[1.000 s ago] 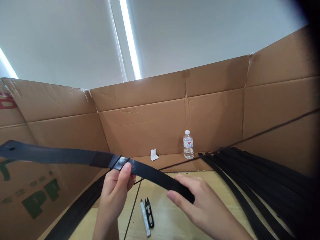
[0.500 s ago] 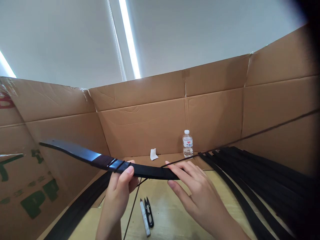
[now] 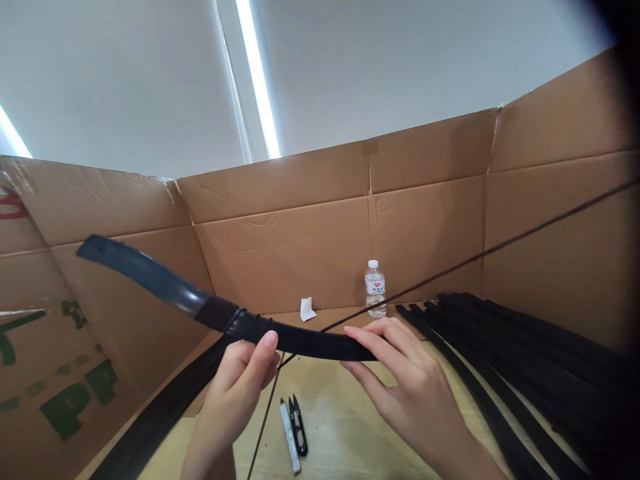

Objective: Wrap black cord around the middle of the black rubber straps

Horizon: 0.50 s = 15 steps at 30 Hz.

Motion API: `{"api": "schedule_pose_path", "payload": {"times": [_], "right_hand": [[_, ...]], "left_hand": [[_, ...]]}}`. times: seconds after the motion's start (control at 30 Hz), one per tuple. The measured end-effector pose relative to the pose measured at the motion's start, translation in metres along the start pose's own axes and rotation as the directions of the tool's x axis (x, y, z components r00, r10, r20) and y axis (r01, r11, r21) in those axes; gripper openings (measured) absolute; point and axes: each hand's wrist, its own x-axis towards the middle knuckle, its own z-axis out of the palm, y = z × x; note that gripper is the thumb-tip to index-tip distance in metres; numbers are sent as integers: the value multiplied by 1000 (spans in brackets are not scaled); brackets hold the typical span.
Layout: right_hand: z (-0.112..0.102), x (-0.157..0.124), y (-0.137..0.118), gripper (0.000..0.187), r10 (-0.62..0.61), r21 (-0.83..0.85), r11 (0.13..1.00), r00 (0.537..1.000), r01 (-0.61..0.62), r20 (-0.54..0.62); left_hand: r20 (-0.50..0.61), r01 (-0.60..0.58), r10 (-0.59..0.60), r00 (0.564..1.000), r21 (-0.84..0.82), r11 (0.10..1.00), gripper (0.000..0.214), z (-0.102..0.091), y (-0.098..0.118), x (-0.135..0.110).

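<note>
Black curved strip (image 3: 310, 343) is up over the table (image 3: 345, 433), left end angled up before the cardboard wall (image 3: 280, 260); gap beneath, strip stack (image 3: 525, 360) at right. Forearms come from below, hands apart. Left hand (image 3: 237, 383) clamped on strip by the cord wraps (image 3: 216, 313), thumb up; right hand (image 3: 410, 377) pinches its right stretch.

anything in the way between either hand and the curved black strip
Nothing visible stands between them: the left hand and right hand both touch the curved black strip directly. The dark cord appears to cross behind the strip, in the gap between the hands.
</note>
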Motion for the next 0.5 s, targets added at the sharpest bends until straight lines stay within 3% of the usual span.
{"api": "schedule_pose_path", "payload": {"times": [0.13, 0.23, 0.37, 0.5], "right_hand": [[2, -3, -3, 15, 9, -56, 998, 999, -12, -40], [2, -5, -4, 5, -13, -153, 988, 997, 2, -74], [3, -6, -2, 11, -52, -304, 953, 993, 19, -103], [2, -6, -1, 15, 49, -189, 981, 999, -48, 0]], "left_hand": [[-8, -44, 45, 999, 78, 996, 69, 5, -1, 4], [-60, 24, -20, 998, 68, 997, 69, 13, 0, 5], [-108, 147, -148, 983, -16, 989, 65, 24, 2, 5], [-125, 182, -210, 970, -202, 962, 53, 27, 0, 6]]}}
